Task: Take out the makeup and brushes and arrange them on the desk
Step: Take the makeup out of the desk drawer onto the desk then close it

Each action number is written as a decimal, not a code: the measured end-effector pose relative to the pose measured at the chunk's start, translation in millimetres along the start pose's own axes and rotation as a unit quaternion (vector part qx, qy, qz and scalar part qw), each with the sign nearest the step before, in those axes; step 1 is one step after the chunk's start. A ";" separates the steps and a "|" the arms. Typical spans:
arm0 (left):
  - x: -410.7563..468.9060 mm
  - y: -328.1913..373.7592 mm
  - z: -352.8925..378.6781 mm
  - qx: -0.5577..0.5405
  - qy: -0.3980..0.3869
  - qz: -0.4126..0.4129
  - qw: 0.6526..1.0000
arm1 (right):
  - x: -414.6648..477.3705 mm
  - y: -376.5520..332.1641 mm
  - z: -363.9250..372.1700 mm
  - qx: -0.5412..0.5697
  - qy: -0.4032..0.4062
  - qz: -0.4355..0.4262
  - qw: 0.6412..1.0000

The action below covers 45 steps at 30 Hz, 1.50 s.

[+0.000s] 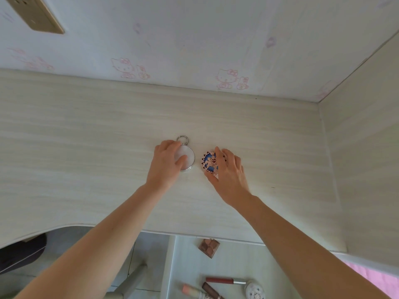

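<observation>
Pale wood-grain worktop (86, 147): fills the middle of the frame; it carries two round compacts just beside each other near the centre, not touching
Left hand (167, 162): lies over the white round compact (187, 158); fingers curl round its far edge and the thumb rests across the lid, so it grips the case
White round compact: plain matt lid with a silver rim; a metal ring (182, 139) sticks out at its far side; lies flat
Right hand (228, 171): grips the patterned compact (209, 161), fingers over the far right edge, thumb at the near edge
Patterned compact: blue and pink print with small dark hearts round the rim; any wording is too small to read
Open drawer (226, 262): bottom centre, below the worktop edge; holds a brown eyeshadow palette (209, 247), a red lip tube (224, 280) with a silver end, a pink stick (192, 291), a brown tube (210, 290) and a round white case (254, 291)
Wallpaper (194, 39): white with faint pink Hello Kitty figures; lettering not legible
Gold socket plate (34, 16): upper left of the frame
</observation>
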<state>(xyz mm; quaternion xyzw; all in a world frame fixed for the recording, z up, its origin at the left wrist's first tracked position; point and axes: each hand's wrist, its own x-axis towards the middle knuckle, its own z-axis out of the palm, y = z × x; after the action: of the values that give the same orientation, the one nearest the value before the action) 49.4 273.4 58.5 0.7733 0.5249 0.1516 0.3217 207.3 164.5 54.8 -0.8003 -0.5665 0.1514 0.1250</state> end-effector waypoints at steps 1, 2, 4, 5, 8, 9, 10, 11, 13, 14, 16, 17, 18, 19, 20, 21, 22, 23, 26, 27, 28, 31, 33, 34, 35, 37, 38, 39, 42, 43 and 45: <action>-7.6 -0.2 4.0 0.017 0.010 0.036 0.999 | -2.2 -1.1 1.1 0.001 -0.001 -0.008 1.000; -14.3 -1.8 8.9 0.035 0.014 0.072 0.997 | -3.9 -1.4 2.6 0.000 -0.003 -0.016 1.000; -24.0 -7.0 18.2 0.068 0.015 0.121 0.990 | -5.3 -1.2 6.3 -0.007 0.000 -0.029 1.000; -26.8 -9.3 21.9 0.081 0.015 0.131 0.988 | -5.3 -0.8 8.2 -0.006 0.005 -0.031 0.999; -27.2 -11.2 27.3 0.087 0.032 0.150 0.984 | -2.3 -0.1 13.6 0.003 0.024 -0.028 0.999; -25.6 -11.1 27.9 0.084 0.036 0.156 0.984 | -0.8 -0.3 14.6 0.004 0.028 -0.026 0.999; -23.1 -10.9 28.4 0.081 0.036 0.160 0.983 | 1.3 -0.5 15.7 0.004 0.031 -0.023 0.999; -20.5 -10.9 28.7 0.082 0.036 0.162 0.983 | 3.6 -0.8 16.3 0.004 0.034 -0.020 0.999; -15.3 -10.1 28.8 0.082 0.031 0.161 0.983 | 8.9 -1.9 16.8 0.004 0.042 -0.013 0.999; -13.1 -9.5 28.8 0.082 0.029 0.159 0.984 | 11.8 -2.2 16.9 0.003 0.044 -0.010 0.999; -9.7 -8.2 28.5 0.081 0.027 0.158 0.984 | 16.6 -3.1 16.4 -0.001 0.043 -0.006 0.999; -8.0 -7.9 28.4 0.082 0.028 0.159 0.984 | 18.4 -3.2 16.6 -0.002 0.043 -0.004 0.999; -6.7 -7.7 28.5 0.084 0.030 0.159 0.983 | 19.9 -3.2 16.5 -0.003 0.043 0.000 0.999; -5.7 -7.6 28.6 0.086 0.031 0.158 0.983 | 20.8 -3.4 16.8 -0.004 0.042 0.005 0.999; -5.0 -7.7 28.9 0.089 0.032 0.157 0.983 | 21.3 -3.8 16.9 -0.007 0.040 0.009 0.999; -4.5 -7.8 29.1 0.092 0.031 0.157 0.983 | 21.4 -4.5 16.2 -0.010 0.038 0.012 0.999; -3.9 -7.9 29.2 0.096 0.031 0.156 0.983 | 21.5 -5.2 15.4 -0.014 0.034 0.013 0.999; -3.7 -8.3 29.2 0.100 0.031 0.156 0.982 | 21.3 -5.3 14.6 -0.019 0.028 0.015 0.999; -4.5 -9.0 28.0 0.118 0.029 0.159 0.980 | 18.0 -6.0 9.4 -0.025 0.016 0.012 0.999; -5.8 -8.7 27.0 0.123 0.029 0.163 0.979 | 16.0 -6.3 7.4 -0.023 0.019 0.009 1.000; -7.8 -8.5 26.1 0.125 0.028 0.166 0.978 | 13.5 -6.3 5.4 -0.020 0.024 0.006 0.999; -18.3 -6.4 22.7 0.123 0.029 0.171 0.977 | 1.3 -5.6 0.2 -0.016 0.026 0.005 1.000; -29.3 -4.4 21.3 0.123 0.031 0.177 0.976 | -10.7 -4.6 -2.3 -0.017 0.022 0.003 1.000; -35.6 -3.4 20.8 0.124 0.031 0.181 0.975 | -18.1 -4.3 -3.3 -0.018 0.020 0.001 1.000; -42.5 -2.5 20.3 0.125 0.032 0.187 0.974 | -26.3 -4.1 -3.8 -0.019 0.020 0.000 1.000; -57.5 -0.8 20.0 0.127 0.031 0.203 0.970 | -44.0 -4.1 -4.4 -0.023 0.020 -0.003 1.000; -65.9 0.0 20.3 0.127 0.030 0.211 0.969 | -53.6 -3.9 -4.0 -0.025 0.021 -0.004 0.999; -75.3 1.0 20.6 0.126 0.028 0.220 0.967 | -64.0 -4.0 -3.3 -0.026 0.027 -0.006 0.999; -107.4 2.7 24.1 0.117 0.028 0.245 0.962 | -97.1 -3.1 0.1 -0.021 0.064 -0.016 0.998; -119.1 2.2 26.1 0.113 0.029 0.252 0.961 | -108.8 -2.3 0.9 -0.018 0.072 -0.020 0.997; -141.6 -0.1 30.8 0.107 0.032 0.262 0.959 | -132.2 -0.7 1.1 -0.019 0.079 -0.034 0.996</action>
<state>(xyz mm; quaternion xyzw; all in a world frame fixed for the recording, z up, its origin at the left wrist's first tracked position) 9.8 134.2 50.1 0.9084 0.3268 0.1986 0.1693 164.9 39.9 67.3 -0.7922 -0.5847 0.0720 0.1593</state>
